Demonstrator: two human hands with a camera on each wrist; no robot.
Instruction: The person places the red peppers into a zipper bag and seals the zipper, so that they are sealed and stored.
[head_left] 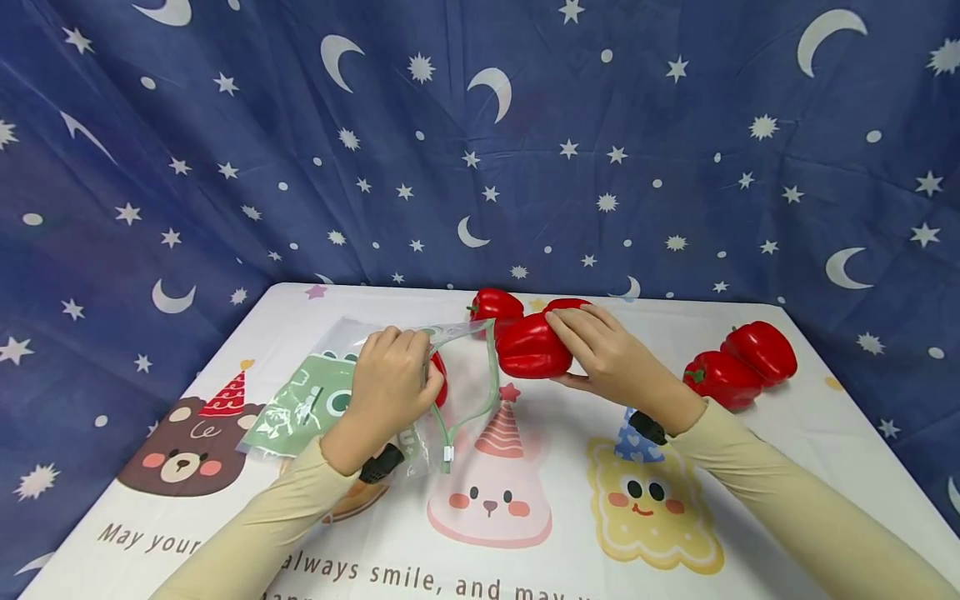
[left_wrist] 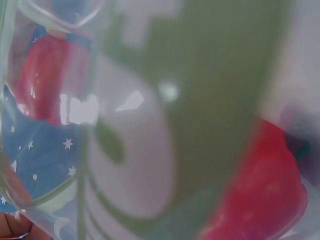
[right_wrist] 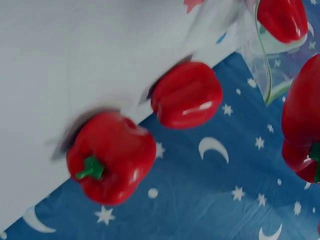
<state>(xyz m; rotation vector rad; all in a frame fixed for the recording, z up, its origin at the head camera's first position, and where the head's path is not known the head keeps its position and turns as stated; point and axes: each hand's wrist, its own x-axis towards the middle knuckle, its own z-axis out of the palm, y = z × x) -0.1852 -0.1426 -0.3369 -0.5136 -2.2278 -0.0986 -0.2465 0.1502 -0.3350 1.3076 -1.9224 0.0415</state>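
Left hand, head view: the left hand [head_left: 393, 375] has its fingers curled on the edge of a clear, green-printed zip bag [head_left: 300, 408], whose green-rimmed mouth gapes to the right, a white slider [head_left: 448, 454] at the rim's lower end.
Bagged pepper, head view: a red patch of the bagged pepper [head_left: 441, 379] shows beside the left thumb.
Right hand, head view: the right hand [head_left: 603, 350] grips the held pepper [head_left: 532, 348], fingers over its right end, just right of the bag's mouth.
Back peppers, head view: a stemmed pepper [head_left: 491, 307] and a partly hidden pepper [head_left: 567, 303] sit behind on the white tabletop [head_left: 585, 517].
Right-side peppers, head view: a front pepper [head_left: 723, 379] and a rear pepper [head_left: 761, 352] lie side by side.
Backdrop, head view: a blue curtain [head_left: 540, 200] patterned with moons and stars.
Plastic, left wrist view: blurred print fills the middle; one red pepper shows through clear film at left, another at lower right.
Peppers, right wrist view: two lie near the tabletop's edge; the held pepper is cut off at right, below the bag's rim.
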